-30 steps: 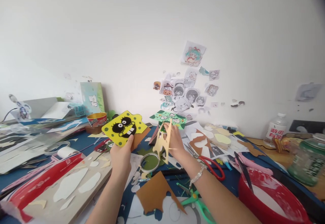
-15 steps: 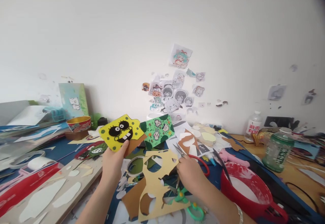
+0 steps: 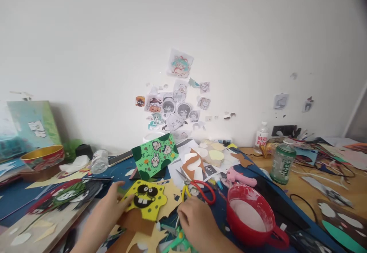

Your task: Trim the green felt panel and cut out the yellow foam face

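My left hand (image 3: 110,209) holds the left edge of a yellow cartoon cutout (image 3: 149,195) with big eyes, a toothy grin and dark spots. Its thumb lies on the front, and a brown piece (image 3: 136,220) shows at its lower edge. On the right, my right hand (image 3: 196,218) is closed, with the fingers curled down; a thin pale piece shows at its fingertips, too small to name. Red-and-yellow-handled scissors (image 3: 202,190) lie just beyond that hand. Green-handled scissors (image 3: 180,239) are below it, partly covered. Cut tan card (image 3: 172,190) lies under the cutout.
A green printed card (image 3: 156,155) leans at the back beside paper scraps (image 3: 197,163). To the right are a red cup (image 3: 246,213) with white contents, a pink glue gun (image 3: 241,177) and a green-labelled jar (image 3: 283,163). A board (image 3: 43,226) with scraps lies left.
My left hand has lowered the yellow cutout toward the table and tilted it flatter. My right hand has moved down, nearer the green-handled scissors. The view has turned to the right.
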### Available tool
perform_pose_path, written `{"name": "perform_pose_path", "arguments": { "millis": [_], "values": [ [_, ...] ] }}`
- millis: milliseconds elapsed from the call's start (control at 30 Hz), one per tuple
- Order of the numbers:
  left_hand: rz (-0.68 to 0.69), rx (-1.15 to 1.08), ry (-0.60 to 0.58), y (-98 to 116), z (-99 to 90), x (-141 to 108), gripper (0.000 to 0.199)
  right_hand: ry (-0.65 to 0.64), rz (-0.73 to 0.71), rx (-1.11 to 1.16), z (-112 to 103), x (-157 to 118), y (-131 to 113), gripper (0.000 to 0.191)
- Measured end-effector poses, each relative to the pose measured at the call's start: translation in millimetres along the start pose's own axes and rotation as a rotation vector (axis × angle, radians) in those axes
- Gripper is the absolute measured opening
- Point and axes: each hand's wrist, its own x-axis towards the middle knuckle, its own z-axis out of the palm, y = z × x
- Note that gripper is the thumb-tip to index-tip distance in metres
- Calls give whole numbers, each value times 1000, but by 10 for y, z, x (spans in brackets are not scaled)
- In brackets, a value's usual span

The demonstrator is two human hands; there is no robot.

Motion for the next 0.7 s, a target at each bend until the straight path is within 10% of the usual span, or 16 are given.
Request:
{"name": "perform_pose_path", "arguments": {
  "millis": [200,533,700],
  "values": [
    [207,198,85,-2,68,50,39,117,-47,55,57,13,-25,16],
    [650,450,-384,1616,899,-54,52,619,117,354,49,2,-37,23],
    [610,477,-435,1870,1446,41,98,835,180,477,90,-64,-93,19]
  ]
}}
